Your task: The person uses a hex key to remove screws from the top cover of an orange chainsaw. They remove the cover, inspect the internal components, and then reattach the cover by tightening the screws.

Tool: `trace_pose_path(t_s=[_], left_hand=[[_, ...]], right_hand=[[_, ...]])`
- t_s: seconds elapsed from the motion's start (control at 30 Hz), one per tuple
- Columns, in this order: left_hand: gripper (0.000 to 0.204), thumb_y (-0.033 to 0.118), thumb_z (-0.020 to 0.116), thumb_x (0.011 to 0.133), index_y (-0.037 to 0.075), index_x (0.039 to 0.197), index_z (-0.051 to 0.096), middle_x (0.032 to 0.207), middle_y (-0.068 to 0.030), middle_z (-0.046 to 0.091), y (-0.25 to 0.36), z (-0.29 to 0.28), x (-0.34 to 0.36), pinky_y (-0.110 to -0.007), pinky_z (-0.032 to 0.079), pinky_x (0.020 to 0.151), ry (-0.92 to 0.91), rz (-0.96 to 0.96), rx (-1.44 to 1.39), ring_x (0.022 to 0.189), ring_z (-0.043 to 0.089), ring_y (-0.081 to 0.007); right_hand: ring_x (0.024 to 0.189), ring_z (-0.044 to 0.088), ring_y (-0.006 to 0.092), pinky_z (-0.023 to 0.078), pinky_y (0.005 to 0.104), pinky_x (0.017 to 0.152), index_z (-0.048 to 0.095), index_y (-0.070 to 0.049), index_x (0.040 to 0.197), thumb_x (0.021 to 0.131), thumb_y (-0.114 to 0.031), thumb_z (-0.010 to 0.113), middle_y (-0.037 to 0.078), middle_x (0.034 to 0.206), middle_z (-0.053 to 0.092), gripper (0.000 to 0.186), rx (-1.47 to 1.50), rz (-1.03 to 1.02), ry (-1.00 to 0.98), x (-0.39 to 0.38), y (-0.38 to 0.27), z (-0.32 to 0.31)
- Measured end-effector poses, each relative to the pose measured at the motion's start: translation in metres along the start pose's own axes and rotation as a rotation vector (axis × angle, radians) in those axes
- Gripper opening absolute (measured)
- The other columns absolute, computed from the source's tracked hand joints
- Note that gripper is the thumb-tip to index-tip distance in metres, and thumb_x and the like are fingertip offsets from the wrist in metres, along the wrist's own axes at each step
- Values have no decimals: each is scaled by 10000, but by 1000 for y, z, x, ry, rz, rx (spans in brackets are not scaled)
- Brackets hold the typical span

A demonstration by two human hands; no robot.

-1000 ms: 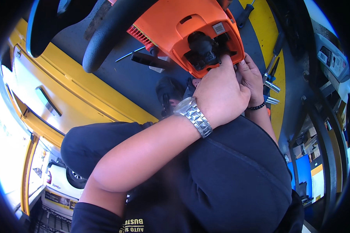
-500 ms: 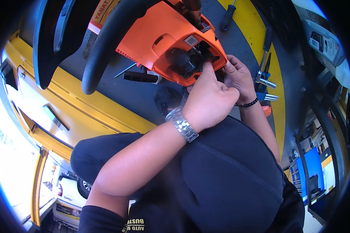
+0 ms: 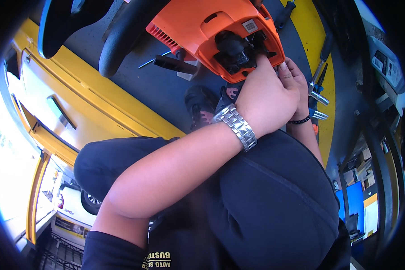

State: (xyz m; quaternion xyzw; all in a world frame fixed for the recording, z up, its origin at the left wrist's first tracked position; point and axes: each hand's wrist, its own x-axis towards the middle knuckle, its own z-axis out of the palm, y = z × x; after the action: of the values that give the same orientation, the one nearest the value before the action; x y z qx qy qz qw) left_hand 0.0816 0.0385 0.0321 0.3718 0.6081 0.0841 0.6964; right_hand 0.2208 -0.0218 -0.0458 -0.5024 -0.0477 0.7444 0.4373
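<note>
The left hand (image 3: pixel 271 100) reaches into the near end of the orange machine (image 3: pixel 186 24); the right hand (image 3: pixel 300 85) is at its right edge; neither grip can be told

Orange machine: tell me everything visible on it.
The orange machine fills the top middle, cut off by the picture's edge. Its glossy, plastic-looking shell has red slatted vents, a pale label and a curved black handle. Its end facing the person is open, showing dark parts. The left hand reaches inside; the right hand is by its lower right corner, contact unclear.
</note>
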Motion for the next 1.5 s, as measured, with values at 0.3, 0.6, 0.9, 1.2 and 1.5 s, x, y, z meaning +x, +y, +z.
trace_pose_path(t_s=[0.3, 0.6, 0.9, 1.2, 1.5], left_hand=[[774, 238, 668, 861, -80, 1474, 320, 737, -229, 696, 14, -11, -10, -447, 606, 659, -82, -42, 413, 704, 728, -412], [770, 189, 655, 839, -91, 1465, 306, 763, -246, 694, 3, -11, -14, -473, 599, 673, -59, 37, 268, 714, 719, -430], [729, 197, 636, 868, -143, 1437, 333, 859, -261, 727, 25, -17, -11, -466, 613, 764, -185, -84, 405, 811, 744, -406], [927, 267, 644, 861, -232, 1507, 205, 737, -233, 700, 26, -23, -21, -449, 612, 703, -217, -33, 425, 712, 734, -392], [905, 277, 637, 861, -170, 1544, 245, 715, -208, 704, 23, -25, -24, -452, 616, 732, -208, 12, 436, 705, 738, -390]], right_hand=[[1109, 645, 159, 505, 336, 1026, 609, 15, 1310, 1071, -228, 631, 79, 1194, 698, 341, -32, 14, 46, 1, -4, -1], [1115, 636, 166, 481, 348, 1046, 607, 3, 1322, 1064, -218, 641, 76, 1221, 687, 342, 25, 7, 50, 4, 2, -3], [1119, 636, 175, 513, 340, 1010, 591, 21, 1329, 1076, -217, 615, 91, 1210, 683, 348, 17, 65, 45, 1, -4, 1], [1120, 638, 167, 497, 348, 1044, 589, 20, 1329, 1077, -205, 613, 96, 1221, 684, 338, -112, 56, 137, 2, -4, 10], [1135, 633, 168, 477, 347, 1061, 589, 8, 1326, 1084, -194, 596, 92, 1244, 675, 316, -126, 8, 158, 2, 1, 5]])
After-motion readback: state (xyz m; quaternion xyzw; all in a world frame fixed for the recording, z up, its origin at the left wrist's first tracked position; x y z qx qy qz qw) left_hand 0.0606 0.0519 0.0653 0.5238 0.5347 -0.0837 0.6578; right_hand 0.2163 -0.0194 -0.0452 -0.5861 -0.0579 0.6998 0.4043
